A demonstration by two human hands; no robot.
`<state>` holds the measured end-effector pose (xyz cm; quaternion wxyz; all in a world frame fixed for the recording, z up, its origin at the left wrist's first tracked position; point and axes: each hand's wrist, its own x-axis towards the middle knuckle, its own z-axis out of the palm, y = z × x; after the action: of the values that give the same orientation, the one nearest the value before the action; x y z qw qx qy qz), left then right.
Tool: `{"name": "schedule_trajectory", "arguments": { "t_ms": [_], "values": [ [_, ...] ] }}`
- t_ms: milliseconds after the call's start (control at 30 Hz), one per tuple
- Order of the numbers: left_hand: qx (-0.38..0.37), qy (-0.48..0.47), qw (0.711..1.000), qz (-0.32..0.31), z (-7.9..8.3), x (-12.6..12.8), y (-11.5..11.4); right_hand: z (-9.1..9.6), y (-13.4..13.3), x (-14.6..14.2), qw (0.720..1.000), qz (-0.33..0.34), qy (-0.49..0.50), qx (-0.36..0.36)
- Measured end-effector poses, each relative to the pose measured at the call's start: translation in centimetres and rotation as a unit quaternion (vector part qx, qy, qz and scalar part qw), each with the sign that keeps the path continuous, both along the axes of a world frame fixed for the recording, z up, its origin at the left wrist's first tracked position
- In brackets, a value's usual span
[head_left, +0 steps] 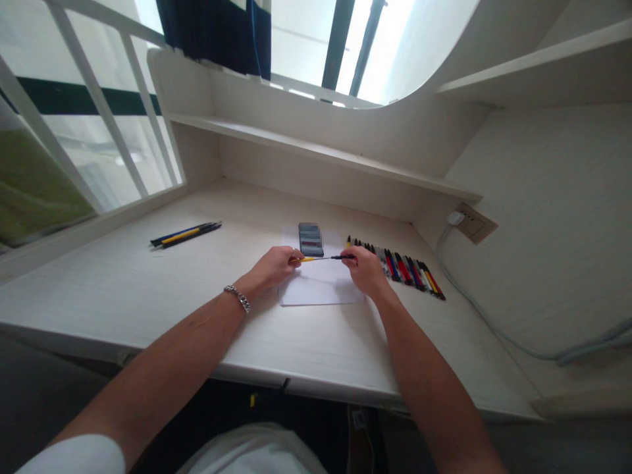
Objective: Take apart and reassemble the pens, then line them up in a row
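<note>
Holding unlabelled pen (323, 258), both hands.

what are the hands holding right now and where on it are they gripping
A yellow-and-black pen, held level over the white paper: left hand grips the yellow end, right hand the black end.

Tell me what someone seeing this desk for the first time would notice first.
Most striking are the two hands at the middle of the white desk: the left hand and right hand hold a yellow and black pen by its ends over a sheet of paper. Just right lies a long row of coloured pens, and far left a small bunch of pens.
</note>
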<state>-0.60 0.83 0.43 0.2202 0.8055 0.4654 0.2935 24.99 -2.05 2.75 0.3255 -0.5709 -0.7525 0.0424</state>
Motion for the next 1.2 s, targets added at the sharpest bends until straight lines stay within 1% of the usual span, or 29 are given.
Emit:
{"name": "schedule_trajectory", "arguments": {
  "t_ms": [167, 333, 567, 833, 1100, 1200],
  "values": [
    [0.004, 0.005, 1.0, -0.004, -0.1, 0.0, 0.2, 0.1, 0.0, 0.0, 1.0, 0.0, 0.004, -0.002],
    [0.001, 0.01, 1.0, -0.003, -0.1, -0.1, 0.1, -0.4, 0.1, -0.1, 1.0, 0.009, 0.005, -0.004],
    [0.018, 0.012, 0.999, -0.032, -0.4, 0.0, 0.1, -0.5, -0.3, -1.5, 0.999, 0.036, 0.007, -0.018],
    [0.02, 0.006, 0.997, -0.074, -0.8, -0.1, 0.5, -0.4, -0.7, -2.1, 0.997, 0.076, 0.03, 0.002],
    [-0.009, 0.024, 0.997, -0.078, -0.3, 0.1, 0.2, -0.5, -0.8, -2.2, 0.992, 0.114, 0.049, 0.018],
    [-0.002, -0.006, 0.998, -0.068, -0.6, 0.0, 0.4, -0.7, -0.8, -2.3, 0.99, 0.118, 0.072, -0.009]
  ]
}}
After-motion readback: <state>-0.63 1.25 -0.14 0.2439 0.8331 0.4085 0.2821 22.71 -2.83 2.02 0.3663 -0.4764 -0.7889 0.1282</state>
